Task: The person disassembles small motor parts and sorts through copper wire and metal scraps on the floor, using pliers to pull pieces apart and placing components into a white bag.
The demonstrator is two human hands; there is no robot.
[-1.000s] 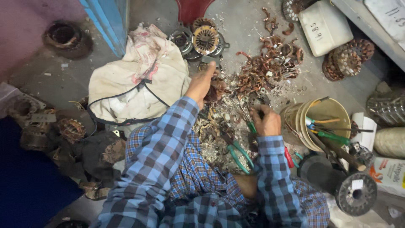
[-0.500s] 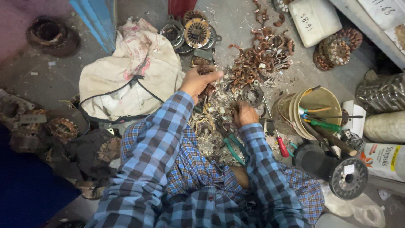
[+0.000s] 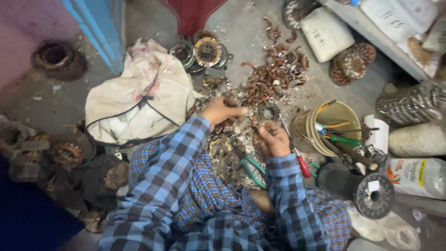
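While sorting through scrap (image 3: 232, 153), left hand (image 3: 222, 110) half open, fingers extended; right hand (image 3: 273, 138) curled, perhaps gripping wire; pliers (image 3: 251, 165) kept nearby.

Blue-checked sleeves (image 3: 172, 181), green-handled pliers (image 3: 253, 168), red-handled screwdriver (image 3: 304, 166), cream cloth sack (image 3: 139, 102), yellow bucket (image 3: 339, 116)

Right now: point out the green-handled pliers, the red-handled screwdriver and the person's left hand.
green-handled pliers (image 3: 253, 168), head view, on a green handle among the scrap.
red-handled screwdriver (image 3: 304, 166), head view, on the red handle.
left hand (image 3: 222, 110), head view, on the back of the hand.
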